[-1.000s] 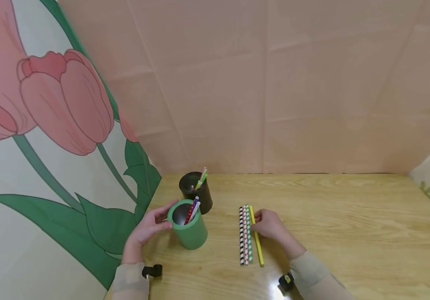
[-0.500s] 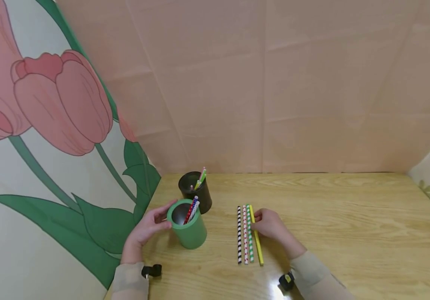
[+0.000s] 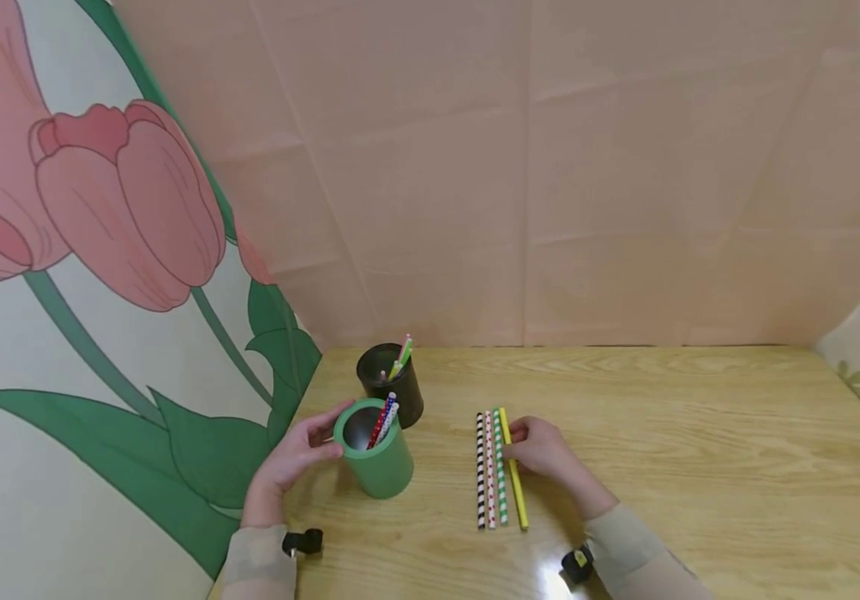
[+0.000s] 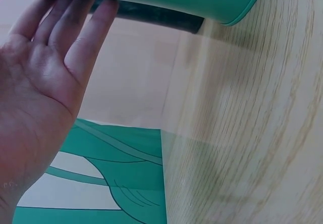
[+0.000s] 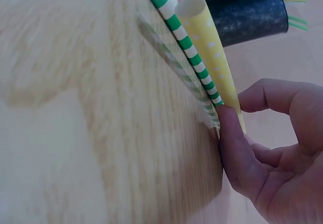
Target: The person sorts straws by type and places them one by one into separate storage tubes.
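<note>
My right hand (image 3: 538,446) pinches a yellow paper straw with pale dots (image 5: 209,47) between thumb and fingertips, low over the table. Left of it in the head view lie a green-striped straw (image 3: 501,479), a red-and-white straw (image 3: 490,475) and a black-striped straw (image 3: 480,483), side by side. The fingers of my left hand (image 3: 298,450) reach out nearly straight and touch the side of a green cup (image 3: 383,473), which stands upright. A red-and-blue straw (image 3: 382,421) and a white dotted one (image 3: 389,421) lean inside that cup.
Just behind the green cup stands a black cup (image 3: 409,402) with several thin coloured straws (image 3: 402,358) in it. A tulip-printed panel (image 3: 137,208) rises on the left and a pinkish cloth (image 3: 527,167) at the back. The wood-grain table (image 3: 700,442) stretches to the right.
The black-striped straw has shifted slightly left, and the row has spread a little. Both hands and both cups stay almost where they were.
</note>
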{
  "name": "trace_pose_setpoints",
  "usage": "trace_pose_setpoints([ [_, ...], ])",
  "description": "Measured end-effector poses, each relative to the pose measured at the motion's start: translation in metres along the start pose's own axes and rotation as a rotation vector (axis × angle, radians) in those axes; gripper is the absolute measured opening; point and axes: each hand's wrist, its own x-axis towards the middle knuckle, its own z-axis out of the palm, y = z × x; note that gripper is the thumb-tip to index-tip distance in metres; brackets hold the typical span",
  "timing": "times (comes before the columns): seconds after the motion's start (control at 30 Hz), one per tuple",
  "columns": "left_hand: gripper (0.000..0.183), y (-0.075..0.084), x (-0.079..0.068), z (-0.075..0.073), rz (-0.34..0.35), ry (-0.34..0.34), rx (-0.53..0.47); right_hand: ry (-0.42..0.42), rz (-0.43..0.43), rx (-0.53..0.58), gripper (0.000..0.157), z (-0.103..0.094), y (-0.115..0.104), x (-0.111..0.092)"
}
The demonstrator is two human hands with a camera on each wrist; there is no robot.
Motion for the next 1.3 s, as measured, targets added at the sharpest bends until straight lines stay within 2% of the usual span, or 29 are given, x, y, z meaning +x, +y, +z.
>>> trace_pose_setpoints([
  [0.3,0.072,-0.003,0.0,0.0,0.008,-0.009,-0.012,-0.014,-0.002,0.13,0.05,-0.014,-0.005,-0.001],
  [0.5,0.073,-0.002,0.001,-0.001,0.01,-0.006,-0.002,-0.024,-0.056,0.36,0.055,-0.025,-0.02,-0.002],
  [0.67,0.071,-0.005,0.002,-0.001,0.015,-0.003,0.009,-0.027,-0.075,0.515,0.049,-0.03,-0.042,-0.009],
  [0.9,0.072,-0.002,0.002,-0.001,0.012,-0.006,-0.001,-0.003,-0.134,0.596,0.042,-0.025,-0.073,-0.024],
  [1.3,0.073,0.001,0.001,0.0,0.001,-0.005,0.004,0.047,-0.298,0.809,0.027,-0.006,-0.105,-0.039],
])
